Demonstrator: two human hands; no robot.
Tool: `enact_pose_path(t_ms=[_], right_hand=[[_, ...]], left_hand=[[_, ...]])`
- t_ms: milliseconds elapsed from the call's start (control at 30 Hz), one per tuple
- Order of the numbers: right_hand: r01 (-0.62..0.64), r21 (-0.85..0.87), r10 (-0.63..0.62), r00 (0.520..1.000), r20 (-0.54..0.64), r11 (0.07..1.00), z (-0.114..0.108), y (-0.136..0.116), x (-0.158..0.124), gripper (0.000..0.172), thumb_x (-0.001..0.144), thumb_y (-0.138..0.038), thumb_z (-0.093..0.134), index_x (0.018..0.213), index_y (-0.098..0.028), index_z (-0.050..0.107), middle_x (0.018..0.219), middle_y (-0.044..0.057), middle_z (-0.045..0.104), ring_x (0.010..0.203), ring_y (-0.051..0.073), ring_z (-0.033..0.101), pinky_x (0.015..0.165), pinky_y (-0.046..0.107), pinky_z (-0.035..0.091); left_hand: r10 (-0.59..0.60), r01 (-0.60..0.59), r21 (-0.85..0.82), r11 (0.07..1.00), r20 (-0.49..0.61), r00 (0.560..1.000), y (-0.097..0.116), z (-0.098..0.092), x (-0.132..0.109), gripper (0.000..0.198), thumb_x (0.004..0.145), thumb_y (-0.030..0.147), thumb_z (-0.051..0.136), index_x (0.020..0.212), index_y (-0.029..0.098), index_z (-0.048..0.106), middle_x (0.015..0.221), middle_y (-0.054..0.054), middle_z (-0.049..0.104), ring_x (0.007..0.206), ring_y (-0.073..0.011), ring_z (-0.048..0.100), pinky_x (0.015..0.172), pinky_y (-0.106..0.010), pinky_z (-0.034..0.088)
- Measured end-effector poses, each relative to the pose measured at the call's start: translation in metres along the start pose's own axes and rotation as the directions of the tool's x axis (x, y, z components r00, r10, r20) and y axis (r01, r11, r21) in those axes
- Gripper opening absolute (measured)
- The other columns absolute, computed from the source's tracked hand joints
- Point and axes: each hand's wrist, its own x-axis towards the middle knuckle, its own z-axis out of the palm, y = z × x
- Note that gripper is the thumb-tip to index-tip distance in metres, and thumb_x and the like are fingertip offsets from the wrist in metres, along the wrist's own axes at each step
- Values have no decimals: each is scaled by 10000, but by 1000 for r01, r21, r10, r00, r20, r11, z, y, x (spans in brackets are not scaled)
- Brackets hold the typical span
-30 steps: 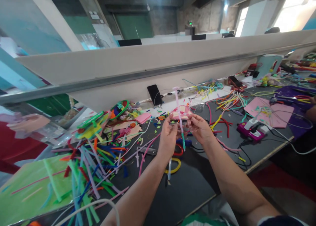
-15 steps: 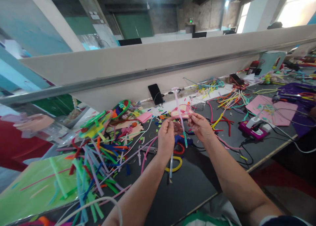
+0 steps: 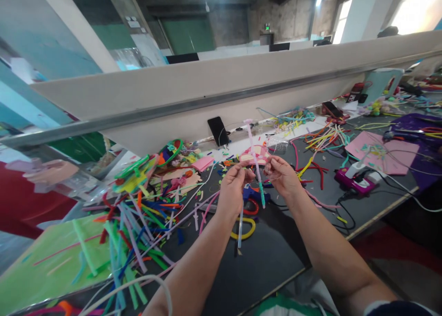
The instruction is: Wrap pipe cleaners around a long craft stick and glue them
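Note:
A thin, fuzzy pink stick [image 3: 253, 150] with a teal lower end [image 3: 262, 195] stands slightly tilted between my two hands. My left hand [image 3: 235, 184] is just left of the stick, its thumb and forefinger pinched and its other fingertips reaching close to it. On the other side, my right hand [image 3: 283, 175] is closed in a pinch as well, a little apart from the stick. Whatever the fingertips hold is too fine to make out. Below the hands lie a blue glue gun [image 3: 251, 194] and scissors with red and yellow handles [image 3: 253, 228].
Many coloured pipe cleaners [image 3: 134, 233] are heaped on the left beside a green sheet [image 3: 20, 274]. A black phone [image 3: 218, 131] leans on the divider [image 3: 165, 127]. On the right are a purple power strip [image 3: 357, 182] with cables and a pink sheet [image 3: 397, 157].
The stick has shifted slightly to the right and its top is a little higher in view. Both hands stay in nearly the same place, still pinched.

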Motion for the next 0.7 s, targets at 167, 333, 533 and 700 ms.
enact_pose_path(t_ms=[167, 333, 533, 700], right_hand=[[0, 45, 0, 1000, 7, 999, -1, -1, 0, 130, 702, -229, 706, 817, -198, 652, 631, -26, 559, 559, 91, 460, 605, 252, 429], [-28, 78, 24, 998, 58, 997, -1, -3, -2, 127, 713, -243, 708, 819, -214, 644, 616, -35, 542, 561, 96, 461, 633, 269, 445], [-30, 76, 24, 997, 77, 997, 0, -3, -4, 137, 728, -249, 692, 852, -217, 643, 607, -40, 535, 576, 98, 486, 655, 267, 454], [3, 106, -9, 999, 48, 994, 0, -1, -2, 147, 710, -228, 711, 840, -207, 646, 606, -41, 569, 561, 82, 498, 643, 244, 460]], left_hand=[[-14, 18, -47, 999, 90, 996, 5, -1, 0, 261, 828, 325, 587, 1033, 171, 632, 708, -19, 609, 657, -107, 546, 646, -222, 421], [-7, 33, -157, 987, 164, 986, 4, -2, 0, 171, 820, 337, 606, 918, 196, 599, 659, 1, 571, 646, -112, 537, 668, -238, 428], [-20, 63, -211, 975, 200, 980, 2, -4, 2, 148, 830, 326, 600, 839, 184, 557, 640, 11, 557, 652, -114, 551, 673, -241, 446], [-70, 85, -216, 973, 79, 994, -5, -1, -1, 162, 830, 308, 604, 920, 173, 595, 806, -22, 630, 748, -111, 597, 704, -233, 465]])
